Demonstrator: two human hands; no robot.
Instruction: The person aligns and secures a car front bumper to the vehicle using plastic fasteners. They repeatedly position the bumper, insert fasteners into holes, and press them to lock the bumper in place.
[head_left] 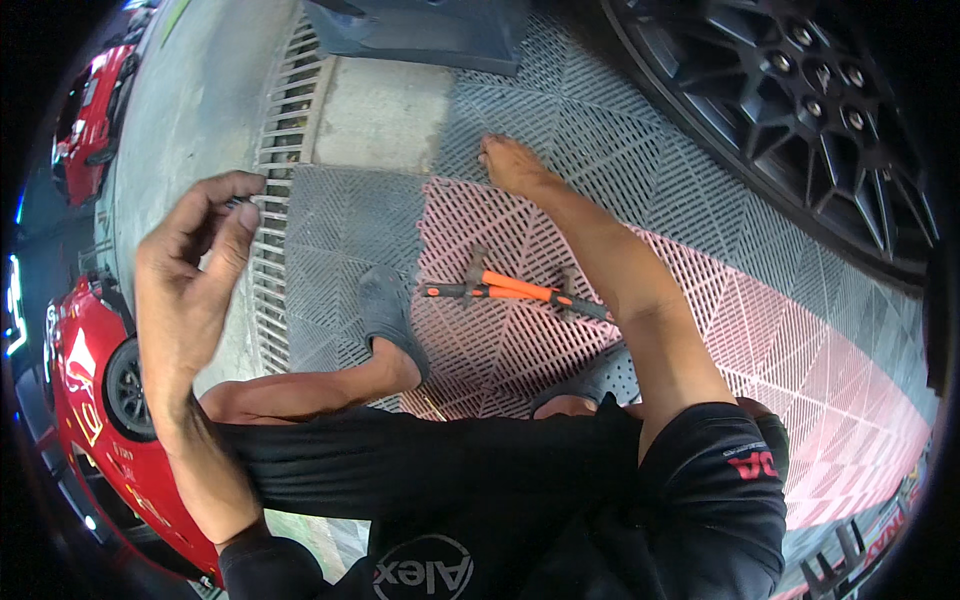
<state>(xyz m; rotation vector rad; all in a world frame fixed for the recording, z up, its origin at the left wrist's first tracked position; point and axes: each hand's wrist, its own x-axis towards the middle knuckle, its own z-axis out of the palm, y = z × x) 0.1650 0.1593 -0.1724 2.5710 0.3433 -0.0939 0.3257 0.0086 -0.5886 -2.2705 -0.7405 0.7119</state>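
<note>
My left hand (195,270) is raised at the left, thumb and fingertips pinched on a small dark piece (238,202). Too little of that piece shows to name it. My right hand (512,165) reaches forward, low over the grey floor tiles (590,110), with its fingers curled closed. Whatever it may hold is hidden. Between my feet, two hammers lie crossed on the pink slatted tiles (465,225). One hammer (515,284) has its head toward the left; the other hammer (445,290) points its head right. Both have orange and black handles.
A dark wheel (800,110) with lug nuts stands at the far right. Ahead is a dark grey panel (420,35). A drain grate (275,210) runs along the left. Red cars (110,430) stand further left. My feet wear grey clogs (385,310).
</note>
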